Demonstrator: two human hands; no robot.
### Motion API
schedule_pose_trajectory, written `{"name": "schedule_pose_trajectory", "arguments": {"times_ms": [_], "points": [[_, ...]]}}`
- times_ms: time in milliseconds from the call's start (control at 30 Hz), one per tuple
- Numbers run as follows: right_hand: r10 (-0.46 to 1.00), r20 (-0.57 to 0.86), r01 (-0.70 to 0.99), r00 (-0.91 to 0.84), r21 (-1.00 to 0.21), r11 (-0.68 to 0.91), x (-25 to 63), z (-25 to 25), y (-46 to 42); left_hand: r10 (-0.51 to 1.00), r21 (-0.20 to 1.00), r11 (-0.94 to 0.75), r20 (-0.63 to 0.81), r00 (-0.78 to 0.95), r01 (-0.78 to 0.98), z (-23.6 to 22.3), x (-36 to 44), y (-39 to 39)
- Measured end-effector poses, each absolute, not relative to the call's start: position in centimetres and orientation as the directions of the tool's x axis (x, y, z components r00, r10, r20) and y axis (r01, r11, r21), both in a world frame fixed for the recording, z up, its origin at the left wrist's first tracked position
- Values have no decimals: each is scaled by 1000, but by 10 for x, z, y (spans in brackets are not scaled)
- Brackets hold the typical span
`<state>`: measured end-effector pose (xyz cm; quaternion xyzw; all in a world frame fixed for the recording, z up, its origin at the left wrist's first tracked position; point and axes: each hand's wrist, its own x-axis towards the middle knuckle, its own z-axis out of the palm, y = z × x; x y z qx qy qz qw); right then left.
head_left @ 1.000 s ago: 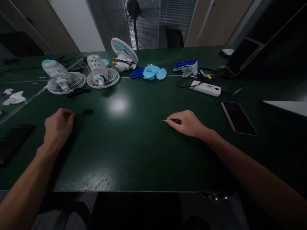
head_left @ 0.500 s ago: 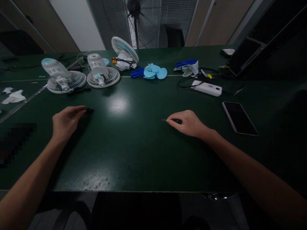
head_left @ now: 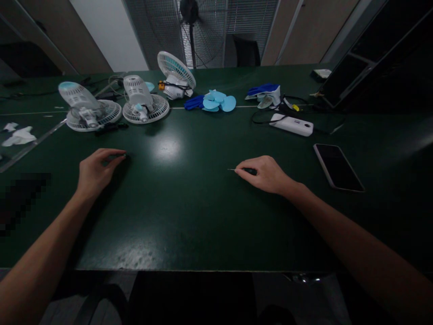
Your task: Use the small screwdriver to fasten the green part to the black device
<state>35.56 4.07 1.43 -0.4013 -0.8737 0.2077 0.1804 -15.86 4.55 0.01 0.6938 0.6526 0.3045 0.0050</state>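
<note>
At the left of the green table, my left hand (head_left: 96, 171) is closed in a pinch, thumb and forefinger meeting at a tiny pale speck too small to name. My right hand (head_left: 265, 175) rests on the table right of the middle, fingers closed around a small screwdriver (head_left: 251, 171). Its dark handle shows between the fingers, and its thin metal shaft points left. Beyond my left hand, two white fan heads (head_left: 93, 115) lie with their grilles down.
Another fan head (head_left: 176, 76) stands tilted at the back. Light-blue fan blades (head_left: 219, 101) lie beside a blue glove (head_left: 194, 103). To the right are another glove (head_left: 267, 95), a white power strip (head_left: 292, 125) and a phone (head_left: 338, 167). White scraps (head_left: 20, 136) lie far left.
My left hand has shifted slightly to the right. The dark object seen at its fingertips before no longer shows clearly. My right hand and the screwdriver have stayed in place.
</note>
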Motion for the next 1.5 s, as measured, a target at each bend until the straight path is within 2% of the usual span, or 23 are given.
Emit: {"name": "schedule_pose_trajectory", "arguments": {"times_ms": [167, 667, 867, 1100, 1500], "points": [[779, 145, 634, -610, -500, 589, 355, 14, 41, 911, 465, -105, 400, -103, 879, -1, -160, 46], [771, 158, 638, -618, -473, 608, 356, 12, 42, 942, 657, 84, 193, -275, 749, 1, -162, 45], [778, 126, 642, -616, -493, 587, 356, 13, 41, 938, 680, 137, 145, -315, 720, 8, -159, 43], [783, 124, 636, -610, -513, 577, 356, 14, 41, 915, 711, 271, 19, -403, 648, 15, -162, 44], [777, 123, 638, -618, -499, 586, 356, 15, 41, 895, 800, 318, -76, -440, 509, 15, -165, 51]]}}
